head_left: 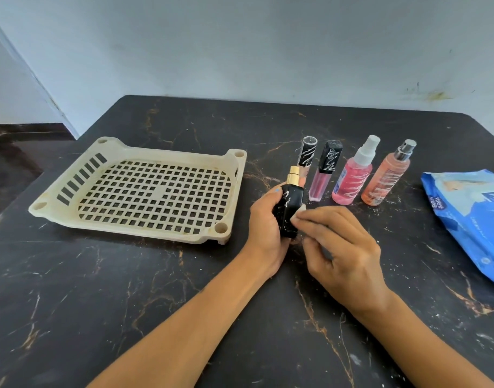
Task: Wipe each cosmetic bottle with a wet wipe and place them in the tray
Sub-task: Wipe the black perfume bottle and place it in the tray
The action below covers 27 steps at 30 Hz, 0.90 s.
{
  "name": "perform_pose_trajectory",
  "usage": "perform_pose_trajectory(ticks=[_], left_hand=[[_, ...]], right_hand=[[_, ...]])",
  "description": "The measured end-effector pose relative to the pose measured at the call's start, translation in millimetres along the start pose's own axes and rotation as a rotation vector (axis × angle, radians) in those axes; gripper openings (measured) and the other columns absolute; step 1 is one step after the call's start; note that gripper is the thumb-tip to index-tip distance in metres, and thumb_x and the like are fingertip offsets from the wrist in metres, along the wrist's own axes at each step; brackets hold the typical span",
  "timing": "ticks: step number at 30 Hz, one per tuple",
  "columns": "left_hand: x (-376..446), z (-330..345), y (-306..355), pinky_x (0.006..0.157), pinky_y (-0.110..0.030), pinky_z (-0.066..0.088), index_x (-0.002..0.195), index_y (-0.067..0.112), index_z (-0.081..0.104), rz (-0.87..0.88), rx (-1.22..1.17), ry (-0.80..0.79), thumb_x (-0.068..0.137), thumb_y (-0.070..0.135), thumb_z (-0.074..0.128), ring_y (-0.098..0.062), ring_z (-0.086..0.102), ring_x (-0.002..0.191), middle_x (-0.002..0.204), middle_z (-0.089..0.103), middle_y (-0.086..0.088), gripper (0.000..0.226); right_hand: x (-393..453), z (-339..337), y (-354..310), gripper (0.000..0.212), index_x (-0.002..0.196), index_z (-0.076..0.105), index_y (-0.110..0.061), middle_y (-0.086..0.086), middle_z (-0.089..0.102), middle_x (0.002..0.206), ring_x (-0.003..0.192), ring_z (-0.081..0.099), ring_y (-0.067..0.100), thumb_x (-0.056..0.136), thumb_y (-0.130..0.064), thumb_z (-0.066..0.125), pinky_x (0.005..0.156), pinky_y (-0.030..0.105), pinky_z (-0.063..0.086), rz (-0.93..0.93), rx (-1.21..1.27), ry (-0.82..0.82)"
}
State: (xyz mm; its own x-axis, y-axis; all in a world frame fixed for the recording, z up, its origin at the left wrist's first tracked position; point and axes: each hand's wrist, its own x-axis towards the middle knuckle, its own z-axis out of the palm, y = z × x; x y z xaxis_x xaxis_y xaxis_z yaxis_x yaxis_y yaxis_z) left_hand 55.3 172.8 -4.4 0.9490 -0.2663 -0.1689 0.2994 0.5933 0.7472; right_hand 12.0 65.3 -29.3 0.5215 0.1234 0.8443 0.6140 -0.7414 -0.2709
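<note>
My left hand [264, 219] grips a black bottle with a gold cap [289, 204], upright above the table. My right hand [338, 245] pinches a small white wet wipe [298, 214] against the bottle's right side. Behind them stand a clear-capped lip gloss tube [307, 154], a pink lip gloss with a black cap [325, 170], a pink spray bottle [352, 177] and an orange spray bottle [386, 179], all streaked with white marks. The cream perforated tray [58, 217] lies to the left with nothing in it.
A blue pack of wet wipes [470, 217] lies at the right edge of the black marble table [156, 289]. A pale wall rises behind the table's far edge.
</note>
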Motion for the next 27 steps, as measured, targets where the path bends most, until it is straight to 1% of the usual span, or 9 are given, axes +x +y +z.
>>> perform_pose_trajectory(ticks=[2,6,10,14,18,20,22,25,27], left_hand=[[-0.3,-0.3,-0.4,0.058,-0.024,0.042,0.076,0.012,0.054,0.007,0.013,-0.016,0.093,0.023,0.033,-0.011,0.051,0.059,0.065,0.052,-0.002,0.029],[1.1,-1.1,0.2,0.054,-0.021,0.036,0.072,0.013,0.051,-0.001,0.007,0.013,0.093,0.022,0.035,-0.009,0.043,0.053,0.059,0.045,0.001,0.028],[0.9,-1.5,0.6,0.064,-0.026,0.043,0.084,0.01,0.057,0.01,0.002,0.008,0.093,0.023,0.034,-0.014,0.052,0.066,0.07,0.054,-0.004,0.028],[0.3,-0.8,1.0,0.055,-0.021,0.038,0.078,0.012,0.051,-0.013,-0.007,0.018,0.092,0.023,0.035,-0.01,0.045,0.056,0.066,0.044,-0.002,0.024],[1.1,-2.3,0.9,0.062,-0.025,0.04,0.089,0.009,0.051,-0.02,-0.021,0.015,0.091,0.024,0.037,-0.013,0.047,0.064,0.072,0.047,-0.004,0.021],[2.3,-2.9,1.3,0.055,-0.021,0.04,0.086,0.008,0.051,-0.034,-0.026,0.026,0.092,0.024,0.036,-0.01,0.046,0.056,0.065,0.047,-0.002,0.022],[3.6,-3.2,1.6,0.051,-0.02,0.04,0.092,0.007,0.052,-0.046,-0.035,0.036,0.092,0.024,0.036,-0.01,0.046,0.053,0.065,0.046,-0.003,0.024],[3.4,-3.1,0.9,0.064,-0.025,0.04,0.093,0.008,0.053,-0.044,-0.037,0.022,0.092,0.026,0.037,-0.014,0.049,0.066,0.074,0.049,-0.006,0.024],[2.4,-3.4,1.1,0.063,-0.024,0.041,0.088,0.01,0.054,-0.065,-0.034,0.02,0.092,0.026,0.036,-0.013,0.049,0.065,0.072,0.049,-0.004,0.025]], right_hand=[[1.6,0.1,0.9,0.02,0.097,0.074,0.008,0.016,0.07,0.099,0.092,0.063,0.026,0.088,0.005,0.056,0.093,0.023,0.049,0.02,-0.014,0.004],[-1.5,0.7,-3.6,0.02,0.093,0.075,0.007,0.014,0.072,0.096,0.09,0.063,0.025,0.087,0.005,0.056,0.09,0.024,0.051,-0.07,0.016,-0.037],[3.0,1.0,1.4,0.022,0.099,0.073,0.008,0.016,0.07,0.103,0.094,0.065,0.028,0.088,0.004,0.054,0.096,0.022,0.048,0.029,-0.016,0.006],[-0.6,1.9,-1.7,0.018,0.091,0.075,0.006,0.013,0.072,0.095,0.088,0.064,0.025,0.081,0.011,0.062,0.086,0.025,0.053,-0.055,0.011,-0.027],[2.0,0.8,1.6,0.02,0.093,0.075,0.007,0.014,0.071,0.095,0.089,0.063,0.024,0.085,0.007,0.056,0.091,0.02,0.05,0.019,0.012,0.011],[-0.4,0.6,0.9,0.018,0.09,0.075,0.006,0.013,0.072,0.094,0.087,0.064,0.025,0.083,0.009,0.059,0.086,0.024,0.052,-0.037,0.013,-0.015],[-1.9,0.7,1.0,0.017,0.088,0.075,0.006,0.013,0.072,0.093,0.085,0.065,0.026,0.082,0.01,0.06,0.083,0.027,0.054,-0.069,0.016,-0.029],[2.9,1.4,3.2,0.021,0.095,0.074,0.008,0.015,0.071,0.098,0.089,0.065,0.029,0.089,0.005,0.054,0.091,0.024,0.051,0.001,-0.017,0.005],[2.3,2.0,1.9,0.02,0.095,0.074,0.009,0.016,0.071,0.099,0.09,0.065,0.029,0.089,0.004,0.055,0.091,0.026,0.051,-0.041,-0.015,-0.015]])
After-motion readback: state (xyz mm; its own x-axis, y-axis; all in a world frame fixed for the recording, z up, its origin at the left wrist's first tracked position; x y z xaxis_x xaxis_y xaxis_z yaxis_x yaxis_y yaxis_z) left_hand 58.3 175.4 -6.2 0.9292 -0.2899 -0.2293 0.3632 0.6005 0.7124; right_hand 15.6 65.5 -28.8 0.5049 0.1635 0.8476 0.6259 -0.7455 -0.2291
